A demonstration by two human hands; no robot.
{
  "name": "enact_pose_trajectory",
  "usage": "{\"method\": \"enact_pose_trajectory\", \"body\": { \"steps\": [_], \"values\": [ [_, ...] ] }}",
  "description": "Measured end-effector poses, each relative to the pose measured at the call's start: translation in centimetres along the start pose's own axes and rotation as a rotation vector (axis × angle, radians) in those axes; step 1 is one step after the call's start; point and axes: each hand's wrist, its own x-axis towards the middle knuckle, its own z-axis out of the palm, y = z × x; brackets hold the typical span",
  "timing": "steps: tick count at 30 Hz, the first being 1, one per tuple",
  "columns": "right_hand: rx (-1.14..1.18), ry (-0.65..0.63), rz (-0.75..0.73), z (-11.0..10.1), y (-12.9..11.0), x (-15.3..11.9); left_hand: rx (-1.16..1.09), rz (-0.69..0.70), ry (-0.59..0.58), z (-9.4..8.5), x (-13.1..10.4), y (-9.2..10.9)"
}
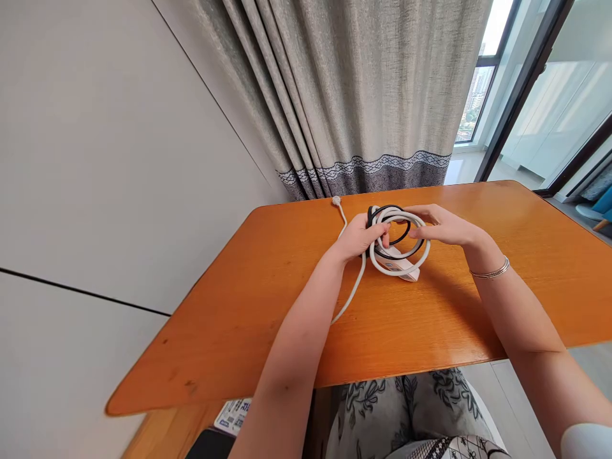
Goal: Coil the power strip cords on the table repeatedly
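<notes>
Loops of white cable [423,256] and a thinner black cable [406,237] are bundled together above the wooden table. My left hand [359,237] is closed around the left side of the coils. At their right side is my right hand [437,225], its thumb and fingers apart and its fingertips at the loops; whether they grip a strand is hard to tell. Beneath the coils lies a white power strip [408,273], partly hidden by them. A white plug [336,201] rests near the table's far edge, its cord running behind my left hand, and a length of cord hangs toward my left forearm.
The orange-brown wooden table [229,331] has rounded corners. Behind it hangs a grey curtain [382,89], with a white wall panel [105,140] on the left. A window and glass door stand at right. Below the near edge is a printed package [233,415].
</notes>
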Motion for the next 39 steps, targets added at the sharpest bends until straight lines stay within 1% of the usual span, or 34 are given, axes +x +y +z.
{"method": "enact_pose_trajectory", "body": {
  "steps": [2,4,7,12,14,16,18,20,21,22,23,24,25,27,30,32,34,39],
  "values": [
    [-0.085,0.078,0.029,0.6,0.0,0.2,0.032,0.004,0.011,-0.2,0.1,-0.1],
    [-0.148,0.189,0.038,1.3,0.3,0.6,0.043,-0.002,0.027,-0.3,0.1,-0.1],
    [-0.137,0.333,0.028,2.2,1.2,1.0,0.050,-0.019,0.050,-0.4,0.0,0.1],
    [-0.074,0.429,0.072,2.7,1.8,1.2,0.079,-0.132,0.065,-0.8,-0.2,0.5],
    [-0.050,0.456,0.094,2.9,1.7,1.3,0.110,-0.159,0.102,-0.9,-0.2,0.5],
    [-0.024,0.469,0.117,2.9,1.4,1.2,0.185,-0.159,0.199,-0.8,-0.2,0.5],
    [-0.013,0.480,0.137,2.9,1.2,1.2,0.302,-0.126,0.361,-0.4,-0.3,0.6],
    [-0.019,0.499,0.143,2.8,1.0,1.2,0.432,-0.032,0.508,0.1,-0.6,0.9],
    [-0.021,0.507,0.139,2.7,1.0,1.2,0.494,0.035,0.537,0.4,-0.7,1.1],
    [-0.019,0.508,0.132,2.6,1.0,1.2,0.552,0.103,0.521,0.7,-0.9,1.3],
    [-0.015,0.504,0.126,2.5,1.1,1.2,0.602,0.160,0.466,1.0,-1.0,1.4],
    [-0.010,0.496,0.122,2.4,1.1,1.2,0.638,0.194,0.384,1.3,-1.0,1.4],
    [0.000,0.485,0.124,2.4,1.2,1.2,0.659,0.203,0.293,1.4,-1.0,1.3],
    [0.035,0.467,0.146,2.4,1.2,1.2,0.670,0.180,0.129,1.5,-0.8,0.9],
    [0.106,0.427,0.188,2.9,1.2,1.3,0.694,0.166,-0.072,1.2,-0.4,0.0],
    [0.133,0.405,0.196,3.5,1.1,1.6,0.730,0.168,-0.176,1.0,-0.3,-0.5],
    [0.158,0.398,0.193,4.0,1.2,1.8,0.774,0.161,-0.225,0.8,-0.2,-0.9],
    [0.202,0.379,0.188,4.4,1.7,2.0,0.851,0.133,-0.228,0.9,-0.2,-1.1]
  ]
}}
